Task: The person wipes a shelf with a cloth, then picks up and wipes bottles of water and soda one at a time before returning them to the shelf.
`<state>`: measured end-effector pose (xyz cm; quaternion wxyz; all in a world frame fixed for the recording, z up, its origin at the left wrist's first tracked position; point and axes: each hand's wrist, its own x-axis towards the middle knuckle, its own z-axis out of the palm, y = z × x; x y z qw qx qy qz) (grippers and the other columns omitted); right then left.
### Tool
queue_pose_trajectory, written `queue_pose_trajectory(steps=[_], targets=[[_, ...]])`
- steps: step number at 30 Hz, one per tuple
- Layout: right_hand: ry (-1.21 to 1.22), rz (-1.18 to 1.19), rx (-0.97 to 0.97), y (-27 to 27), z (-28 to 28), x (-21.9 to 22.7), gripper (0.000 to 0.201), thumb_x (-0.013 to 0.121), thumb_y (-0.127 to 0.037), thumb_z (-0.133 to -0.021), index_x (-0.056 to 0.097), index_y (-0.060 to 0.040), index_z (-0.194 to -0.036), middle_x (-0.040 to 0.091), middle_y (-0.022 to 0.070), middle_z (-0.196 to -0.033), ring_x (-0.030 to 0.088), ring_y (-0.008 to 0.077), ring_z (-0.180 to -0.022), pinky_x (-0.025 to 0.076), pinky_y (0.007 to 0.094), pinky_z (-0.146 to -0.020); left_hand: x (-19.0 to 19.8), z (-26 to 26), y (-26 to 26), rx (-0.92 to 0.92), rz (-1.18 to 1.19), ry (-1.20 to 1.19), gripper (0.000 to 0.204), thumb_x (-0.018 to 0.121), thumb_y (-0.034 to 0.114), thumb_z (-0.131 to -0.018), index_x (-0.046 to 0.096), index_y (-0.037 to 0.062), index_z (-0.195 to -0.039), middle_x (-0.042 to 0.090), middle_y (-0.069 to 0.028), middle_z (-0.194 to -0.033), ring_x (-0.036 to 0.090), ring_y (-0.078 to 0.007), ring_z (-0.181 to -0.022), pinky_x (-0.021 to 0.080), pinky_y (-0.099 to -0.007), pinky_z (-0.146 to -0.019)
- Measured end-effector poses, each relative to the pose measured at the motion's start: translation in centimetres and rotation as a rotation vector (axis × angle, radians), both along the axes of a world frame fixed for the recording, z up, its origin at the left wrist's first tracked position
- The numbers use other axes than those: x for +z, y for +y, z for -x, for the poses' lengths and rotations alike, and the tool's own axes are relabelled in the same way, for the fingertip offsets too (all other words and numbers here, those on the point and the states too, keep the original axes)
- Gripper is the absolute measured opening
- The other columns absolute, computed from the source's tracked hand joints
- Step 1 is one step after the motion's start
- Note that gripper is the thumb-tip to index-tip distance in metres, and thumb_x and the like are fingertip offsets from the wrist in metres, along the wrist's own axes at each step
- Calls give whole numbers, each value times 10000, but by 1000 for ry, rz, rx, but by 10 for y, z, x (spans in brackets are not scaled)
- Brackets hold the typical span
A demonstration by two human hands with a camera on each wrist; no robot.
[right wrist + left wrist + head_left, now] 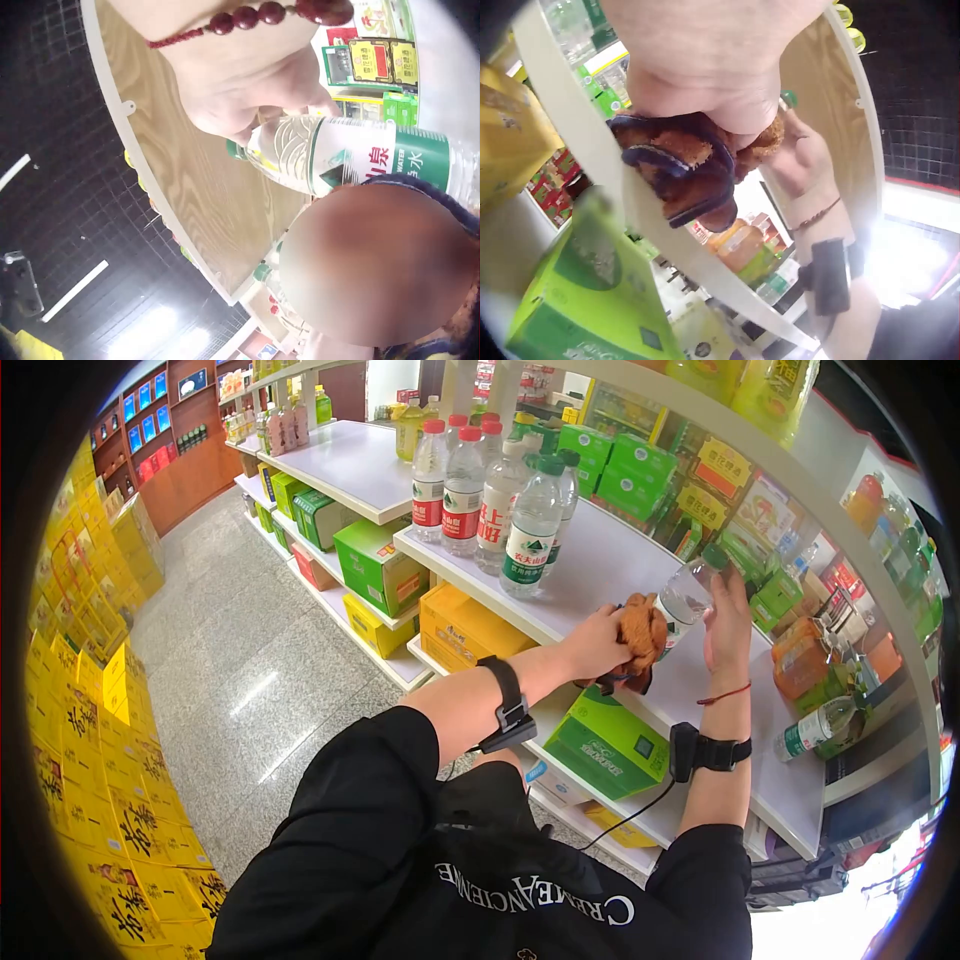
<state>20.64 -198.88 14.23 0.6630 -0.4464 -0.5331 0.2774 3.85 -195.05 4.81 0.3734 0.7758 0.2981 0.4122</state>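
Observation:
My left hand [597, 645] grips a bunched brown cloth [643, 628], whose dark blue edging shows in the left wrist view around the folds of the cloth [697, 172]. The cloth lies against the side of a clear water bottle [683, 596] with a green cap and a green-and-white label. My right hand [731, 622] holds this bottle by its upper part, tilted over the shelf. In the right wrist view the fingers wrap near the neck of the bottle [360, 150], and a brown blurred patch hides part of its lower side.
Red-capped bottles [464, 490] and a green-capped bottle [534, 535] stand on the white shelf [615, 550] to the left. Another bottle [815, 728] lies at the right. Below is a green carton [608, 745]. Stacked yellow cartons [90, 760] line the aisle's far left.

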Motion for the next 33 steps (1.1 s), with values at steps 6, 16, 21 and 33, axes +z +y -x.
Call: queue_pose_trajectory(steps=[6,16,21,33], targets=[[-184,-103,-51,12,4,-9,415,534,-211,-915,428,-14,-1264,516,65,-1210,490,168,-1097,352,299,-952,16,-1,2,4,-67,-31,533,601,154,-687,508,9,-1192,476,-208,-1150,514,-382,-1043,413,-394,-912],[217,-101,272,20,-4,-7,389,529,-200,-915,458,32,-1219,522,83,-1182,499,169,-1074,393,296,-915,89,-2,2,56,-369,-254,473,563,83,-687,541,10,-1153,487,-201,-1097,505,-388,-1014,426,-411,-884],[37,-73,110,15,2,-3,406,513,-161,-909,456,26,-1265,523,92,-1241,460,186,-1162,309,312,-1016,51,3,-5,-31,-96,-226,555,592,108,-679,498,-2,-1215,466,-198,-1142,510,-385,-1031,426,-393,-903],[-73,-70,-74,7,12,-9,422,525,-181,-921,437,-34,-1306,490,72,-1281,428,163,-1193,378,313,-971,51,2,7,85,-178,78,529,628,151,-671,545,11,-1174,500,-191,-1101,513,-392,-1018,433,-402,-884]])
